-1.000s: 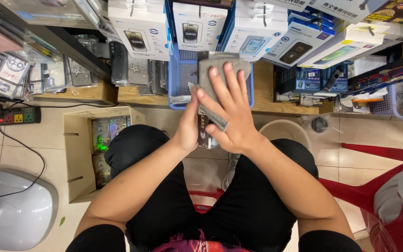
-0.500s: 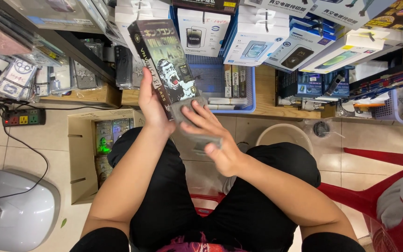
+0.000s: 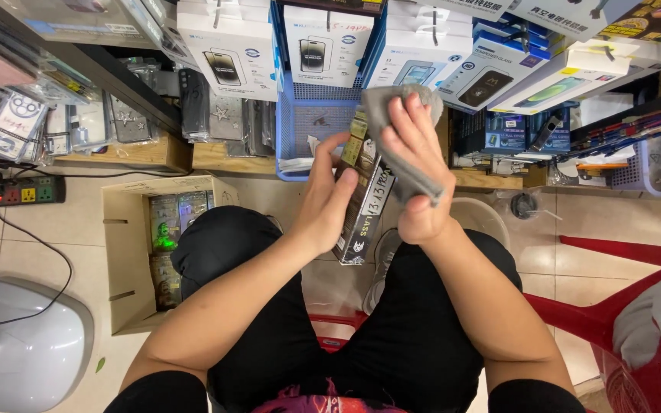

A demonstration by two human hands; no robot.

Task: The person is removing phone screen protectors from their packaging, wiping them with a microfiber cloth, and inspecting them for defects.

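My left hand [image 3: 329, 200] grips a flat dark product box [image 3: 363, 205] on its edge, held upright in front of my knees. My right hand [image 3: 413, 167] presses a grey cloth [image 3: 398, 115] against the box's upper face, fingers spread over the cloth. Both hands are above my lap, just in front of a blue plastic basket [image 3: 294, 130] on the low shelf. The top of the box is hidden behind the cloth and my right hand.
An open cardboard carton [image 3: 128, 252] with more dark boxes stands on the tiled floor at the left. White packaged boxes [image 3: 227, 53] hang above the wooden shelf [image 3: 147, 157]. A power strip [image 3: 28, 191], a grey lid-like object [image 3: 21, 348] and red plastic chairs [image 3: 621, 298] surround me.
The box has turned from face-up at the left to edge-on in the middle. My right hand with the cloth has moved up onto its upper part.
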